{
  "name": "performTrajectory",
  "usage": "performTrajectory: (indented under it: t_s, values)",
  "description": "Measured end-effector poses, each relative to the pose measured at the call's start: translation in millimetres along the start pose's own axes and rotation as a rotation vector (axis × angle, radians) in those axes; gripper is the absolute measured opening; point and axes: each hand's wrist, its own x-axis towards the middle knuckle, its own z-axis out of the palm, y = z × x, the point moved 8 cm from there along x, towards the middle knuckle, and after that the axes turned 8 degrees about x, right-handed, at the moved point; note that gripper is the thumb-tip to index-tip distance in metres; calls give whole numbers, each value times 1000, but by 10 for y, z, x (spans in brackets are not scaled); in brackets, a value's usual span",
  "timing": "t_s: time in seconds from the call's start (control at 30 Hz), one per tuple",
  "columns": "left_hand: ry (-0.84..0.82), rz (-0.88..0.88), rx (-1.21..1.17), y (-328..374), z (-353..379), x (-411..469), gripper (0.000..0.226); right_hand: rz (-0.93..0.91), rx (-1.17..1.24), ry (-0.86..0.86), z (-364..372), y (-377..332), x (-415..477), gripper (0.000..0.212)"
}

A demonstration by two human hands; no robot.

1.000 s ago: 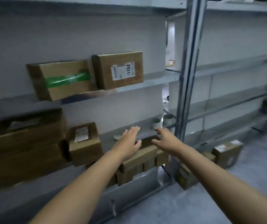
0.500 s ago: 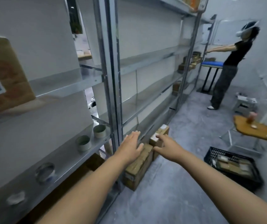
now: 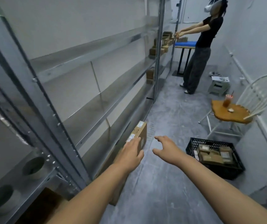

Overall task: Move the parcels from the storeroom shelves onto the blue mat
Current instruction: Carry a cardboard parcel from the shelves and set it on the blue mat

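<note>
Your left hand [image 3: 130, 151] reaches flat-fingered over the near end of a cardboard parcel [image 3: 141, 131] that sits on the floor [image 3: 170, 113] against the shelving [image 3: 97, 101], your right hand [image 3: 166, 148] is spread and holds nothing beside it, and the blue mat [image 3: 185, 43] covers the far counter [image 3: 181, 62].

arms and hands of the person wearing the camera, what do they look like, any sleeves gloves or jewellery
Both are bare. The left forearm and right forearm show no sleeve up to the frame edge. The left hand and right hand have no gloves, and no watch, ring or wristband is visible.
</note>
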Motion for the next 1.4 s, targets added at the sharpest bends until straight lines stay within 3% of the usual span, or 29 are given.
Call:
performTrajectory:
  t_s: [0.33,0.5,0.83,1.07,1.4]
  values:
    - [75,-206,-49,-165,217,1574,57,-23,-60,-85,-781,552,1829,64]
    - [107,-324,-90,-550,320,2226,59,-36,-31,-183,-649,577,2754,60]
    - [-31,-487,-260,-1593,1162,3804,58,47,-103,-246,-311,980,4816,59]
    - [-98,-617,-315,-2350,2157,4296,56,107,-176,-339,360,1799,6035,65]
    - [-212,-944,-283,-3529,3950,4163,43,144,-251,-510,1704,3426,7489,66]
